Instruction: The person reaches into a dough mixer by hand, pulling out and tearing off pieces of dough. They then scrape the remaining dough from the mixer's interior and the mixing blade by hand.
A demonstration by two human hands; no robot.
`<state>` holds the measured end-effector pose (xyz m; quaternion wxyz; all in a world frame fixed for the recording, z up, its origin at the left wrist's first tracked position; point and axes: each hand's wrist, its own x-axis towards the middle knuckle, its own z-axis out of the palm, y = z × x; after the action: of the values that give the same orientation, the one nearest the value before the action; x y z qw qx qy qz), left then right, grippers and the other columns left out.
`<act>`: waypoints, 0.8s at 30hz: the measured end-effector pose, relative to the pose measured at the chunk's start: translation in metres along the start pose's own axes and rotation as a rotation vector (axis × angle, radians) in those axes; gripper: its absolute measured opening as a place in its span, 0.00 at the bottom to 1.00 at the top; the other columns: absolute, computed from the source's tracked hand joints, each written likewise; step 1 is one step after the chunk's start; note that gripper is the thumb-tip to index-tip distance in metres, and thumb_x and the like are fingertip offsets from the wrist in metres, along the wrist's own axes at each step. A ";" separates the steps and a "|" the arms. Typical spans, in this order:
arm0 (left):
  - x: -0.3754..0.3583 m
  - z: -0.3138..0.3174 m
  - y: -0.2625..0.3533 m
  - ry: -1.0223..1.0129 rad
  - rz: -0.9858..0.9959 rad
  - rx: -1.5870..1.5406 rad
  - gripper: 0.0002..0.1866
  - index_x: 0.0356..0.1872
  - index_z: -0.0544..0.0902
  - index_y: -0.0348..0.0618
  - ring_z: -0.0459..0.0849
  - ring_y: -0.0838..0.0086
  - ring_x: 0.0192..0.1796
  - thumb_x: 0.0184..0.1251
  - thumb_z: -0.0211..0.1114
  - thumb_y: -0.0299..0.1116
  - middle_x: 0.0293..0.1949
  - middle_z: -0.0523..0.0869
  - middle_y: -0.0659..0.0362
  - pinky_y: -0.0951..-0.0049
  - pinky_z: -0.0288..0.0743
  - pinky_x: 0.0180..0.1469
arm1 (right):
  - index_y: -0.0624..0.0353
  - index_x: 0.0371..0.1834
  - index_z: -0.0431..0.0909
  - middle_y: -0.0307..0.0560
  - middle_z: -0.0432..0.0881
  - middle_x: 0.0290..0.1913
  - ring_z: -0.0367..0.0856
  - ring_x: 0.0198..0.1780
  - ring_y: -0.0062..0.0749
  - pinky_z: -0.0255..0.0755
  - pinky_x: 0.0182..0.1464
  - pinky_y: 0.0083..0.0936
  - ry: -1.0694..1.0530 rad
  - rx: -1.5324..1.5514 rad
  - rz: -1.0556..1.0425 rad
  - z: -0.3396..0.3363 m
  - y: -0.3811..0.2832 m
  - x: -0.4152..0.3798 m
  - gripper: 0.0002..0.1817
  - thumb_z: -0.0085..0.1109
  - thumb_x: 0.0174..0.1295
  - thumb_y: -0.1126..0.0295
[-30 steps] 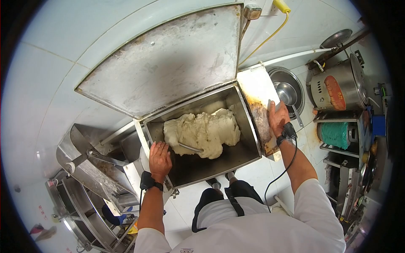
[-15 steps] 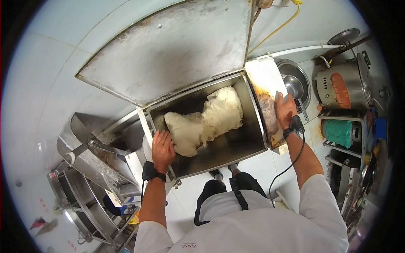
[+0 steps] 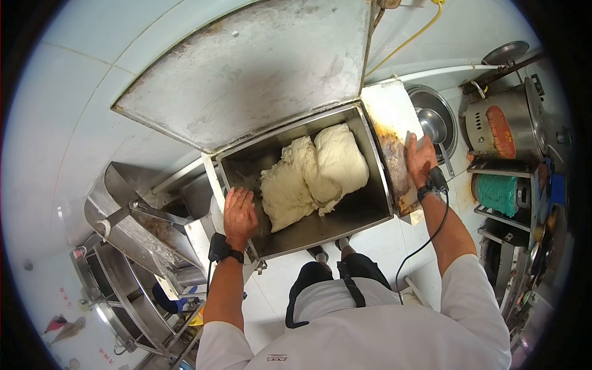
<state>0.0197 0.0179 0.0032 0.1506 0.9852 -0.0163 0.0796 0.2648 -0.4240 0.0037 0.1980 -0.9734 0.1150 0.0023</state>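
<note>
A big lump of pale dough (image 3: 314, 172) lies inside a steel mixer tub (image 3: 364, 213) whose lid (image 3: 253, 74) stands raised behind it. My left hand (image 3: 238, 213) rests flat on the tub's near-left rim, fingers spread, close to the dough but apart from it. My right hand (image 3: 420, 159) lies on the stained white housing (image 3: 388, 120) at the tub's right side, fingers spread. Each wrist wears a black band. Neither hand holds anything.
Steel bowls (image 3: 435, 123) sit right of the mixer, with a large steel pot (image 3: 502, 132) and a rack (image 3: 512, 203) beyond. A tilted steel machine and frame (image 3: 132, 234) stand at the left. A yellow cable (image 3: 407, 40) hangs on the white wall.
The dough has turned and shifted toward the tub's right and back; the metal arm seen in it earlier is hidden. Both hands stay on the mixer's edges.
</note>
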 end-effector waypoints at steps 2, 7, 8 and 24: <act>0.000 -0.001 0.001 0.001 -0.004 -0.007 0.17 0.48 0.83 0.30 0.79 0.51 0.61 0.57 0.61 0.23 0.51 0.85 0.44 0.48 0.62 0.74 | 0.74 0.70 0.66 0.73 0.73 0.66 0.72 0.69 0.62 0.67 0.71 0.44 -0.029 0.036 -0.011 -0.002 -0.001 0.000 0.41 0.46 0.72 0.43; 0.000 0.001 0.001 0.011 -0.008 -0.003 0.16 0.48 0.83 0.30 0.80 0.51 0.60 0.57 0.62 0.23 0.50 0.85 0.45 0.48 0.63 0.74 | 0.73 0.69 0.68 0.73 0.74 0.66 0.73 0.68 0.61 0.68 0.70 0.44 -0.025 0.019 0.031 -0.007 -0.007 -0.004 0.40 0.47 0.72 0.43; 0.000 0.001 0.001 0.012 -0.010 0.000 0.16 0.48 0.83 0.30 0.80 0.51 0.60 0.58 0.62 0.23 0.50 0.85 0.45 0.48 0.63 0.74 | 0.73 0.69 0.68 0.72 0.74 0.65 0.73 0.68 0.61 0.68 0.70 0.44 -0.025 0.022 0.030 -0.007 -0.007 -0.003 0.40 0.48 0.71 0.43; 0.002 -0.002 0.005 -0.004 -0.002 0.009 0.15 0.49 0.83 0.30 0.79 0.52 0.60 0.62 0.61 0.23 0.50 0.85 0.45 0.49 0.62 0.74 | 0.76 0.66 0.69 0.76 0.76 0.61 0.76 0.64 0.65 0.69 0.68 0.45 -0.005 0.039 -0.057 0.004 0.007 0.002 0.40 0.46 0.72 0.43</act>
<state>0.0211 0.0136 0.0072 0.1461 0.9861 -0.0155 0.0775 0.2653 -0.4290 -0.0025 0.2172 -0.9723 0.0865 -0.0030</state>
